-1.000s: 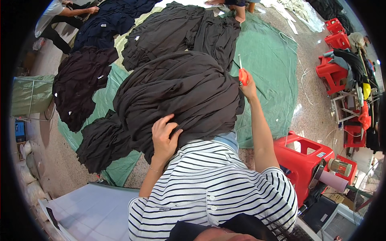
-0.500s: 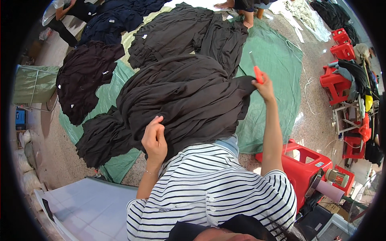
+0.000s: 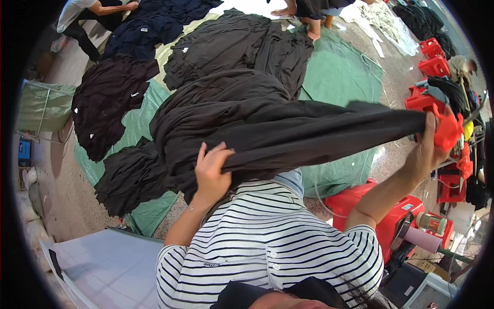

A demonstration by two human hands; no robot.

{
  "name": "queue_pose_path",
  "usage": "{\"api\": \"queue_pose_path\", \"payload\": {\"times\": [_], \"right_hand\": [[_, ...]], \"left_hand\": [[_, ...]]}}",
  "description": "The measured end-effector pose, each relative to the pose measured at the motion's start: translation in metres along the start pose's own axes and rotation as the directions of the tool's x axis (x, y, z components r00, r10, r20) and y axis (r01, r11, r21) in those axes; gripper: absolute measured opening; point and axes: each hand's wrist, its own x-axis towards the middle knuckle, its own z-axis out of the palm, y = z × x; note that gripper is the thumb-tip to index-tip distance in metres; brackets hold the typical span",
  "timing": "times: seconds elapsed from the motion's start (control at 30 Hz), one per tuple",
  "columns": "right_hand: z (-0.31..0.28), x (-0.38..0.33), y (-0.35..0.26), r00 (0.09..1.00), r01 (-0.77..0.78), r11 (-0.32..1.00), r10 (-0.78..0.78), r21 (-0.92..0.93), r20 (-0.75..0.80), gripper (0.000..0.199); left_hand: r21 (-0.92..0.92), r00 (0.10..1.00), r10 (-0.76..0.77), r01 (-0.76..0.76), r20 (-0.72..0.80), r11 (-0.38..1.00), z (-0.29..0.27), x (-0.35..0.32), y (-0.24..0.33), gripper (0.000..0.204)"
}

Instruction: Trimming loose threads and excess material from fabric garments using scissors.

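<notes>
green sheet (image 3: 337, 77), wide and creased, spread over the floor beneath much of the cloth. dark grey-brown heap of cloth (image 3: 221, 103) next in size, bunched in loose folds just in front of the striped shirt (image 3: 257, 226), with one end stretched out long to the right. navy cloth (image 3: 149, 26) and dark maroon cloth (image 3: 110, 98) lying flatter, beyond the heap and off to its left. red stool (image 3: 396, 216) beside the right forearm, partly hidden under it. left hand (image 3: 213, 175) at the near side of the heap, fingers bent and a little apart, on or just over the folds. right hand (image 3: 427, 144) far out to the side, fingers clamped on the stretched-out end. smallest, red-handled tool (image 3: 447, 131) in the same hand, exact kind hard to tell.
</notes>
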Motion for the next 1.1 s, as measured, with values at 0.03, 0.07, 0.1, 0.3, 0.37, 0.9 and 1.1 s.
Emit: {"api": "queue_pose_path", "payload": {"times": [0.03,0.07,0.1,0.3,0.37,0.9,1.1], "right_hand": [[-0.007,-0.005,-0.006,1.000,-0.008,1.000,0.008,-0.002,-0.005,0.053],[-0.013,-0.010,-0.009,1.000,-0.012,1.000,0.012,-0.003,-0.008,0.053],[-0.022,-0.017,-0.011,0.998,-0.055,0.998,0.055,-0.007,-0.010,0.048],[-0.001,-0.017,-0.026,0.983,0.063,0.994,-0.046,-0.092,0.180,0.042],[0.028,-0.015,-0.029,0.981,-0.038,0.998,0.048,-0.055,0.189,0.043],[0.080,-0.127,0.080,0.703,0.039,0.880,0.312,-0.473,0.639,0.046],[0.009,-0.171,0.035,0.578,-0.189,0.820,0.538,-0.541,0.614,0.036]], "left_hand": [[-0.288,0.947,-0.304,0.320,0.102,0.902,-0.027,0.000,0.006,0.023],[-0.412,0.924,-0.363,0.379,0.120,0.828,-0.057,0.001,0.006,0.019],[-0.433,0.895,-0.409,0.444,0.178,0.784,-0.096,0.005,0.016,0.020],[-0.951,0.925,0.265,0.216,0.272,0.223,-0.223,0.022,0.000,0.008],[-0.506,0.878,-0.381,0.198,-0.289,0.840,-0.202,0.031,0.036,0.017],[-0.194,0.945,0.295,-0.319,-0.145,0.928,0.024,0.075,0.008,0.011],[-0.185,0.941,0.235,-0.193,0.243,0.964,0.094,0.062,0.001,0.013]]}}
